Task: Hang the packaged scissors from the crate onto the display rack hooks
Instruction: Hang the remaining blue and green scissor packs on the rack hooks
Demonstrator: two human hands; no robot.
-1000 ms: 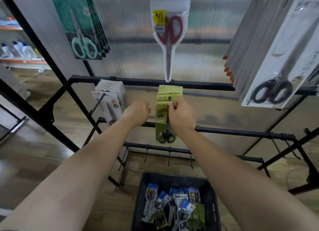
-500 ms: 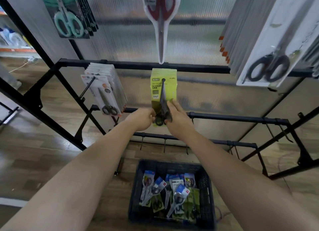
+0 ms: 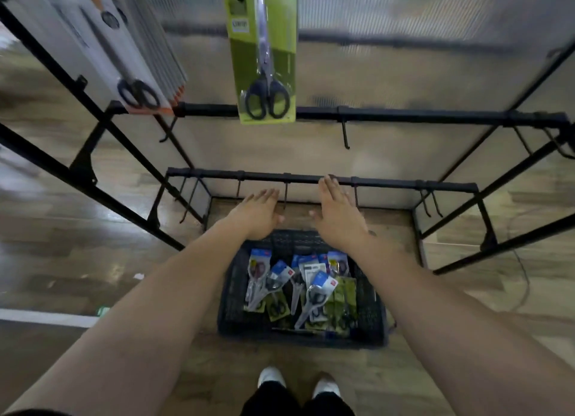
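Currently: left hand (image 3: pixel 259 216) and right hand (image 3: pixel 337 216), both empty, fingers straight and held together, palms down. Both are level with the lowest rail (image 3: pixel 389 184), above the far edge of the crate (image 3: pixel 227 291).

- Crates: one, on the floor.
- Packaged scissors (image 3: pixel 314 294) inside: at least five blue-carded and at least two green-carded; overlap hides the exact count.
- Position: below the hands and nearer the person, long axes mostly running from far edge to near edge. Neither hand is clearly closer.
- On the rack: one green pack (image 3: pixel 264 58) hangs at the middle rail (image 3: pixel 404 117).
- White packs (image 3: pixel 102 51), upper left: a stack, uncounted.
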